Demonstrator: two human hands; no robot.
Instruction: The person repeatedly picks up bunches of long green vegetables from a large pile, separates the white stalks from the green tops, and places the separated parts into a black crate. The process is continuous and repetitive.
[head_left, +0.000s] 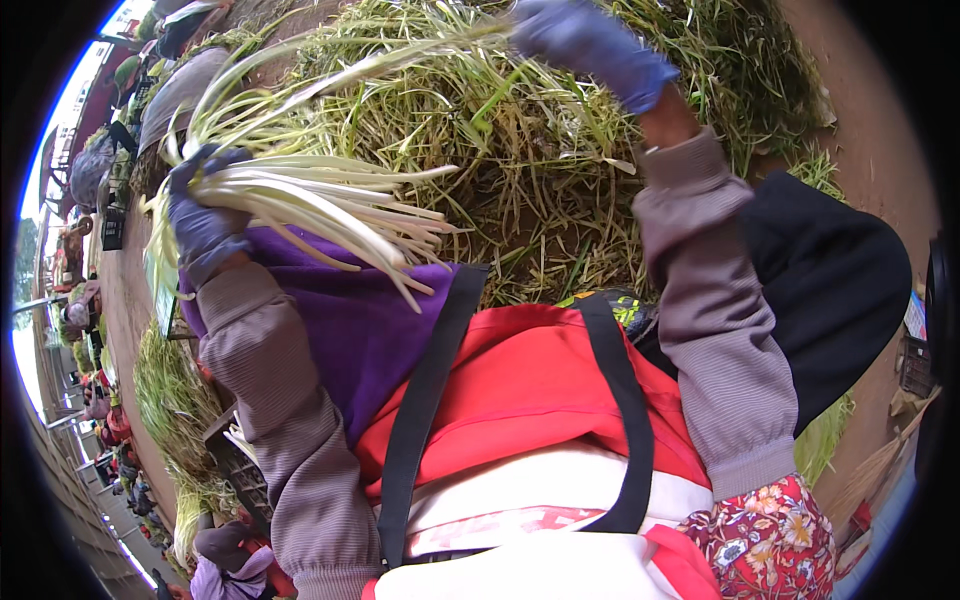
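My left hand (202, 225), in a blue-purple glove, is closed around a bundle of long pale stalks (322, 195) that look like chives or a similar leafy vegetable. Their white ends fan out to the right above my purple-covered leg (315, 300). Blurred by motion, my right hand (592, 52) wears a matching glove and is raised over a heap of leaves. A few long thin leaves (390, 60) stretch from the bundle to its fingers, which seem closed on them. The exact fingertip hold is blurred.
A large heap of loose green leaves and straw-like scraps (525, 142) lies before me on brown ground (877, 127). More greens (165, 390) and a dark crate (244, 472) are at my left. Another person (232, 559) is at lower left; several people sit farther off.
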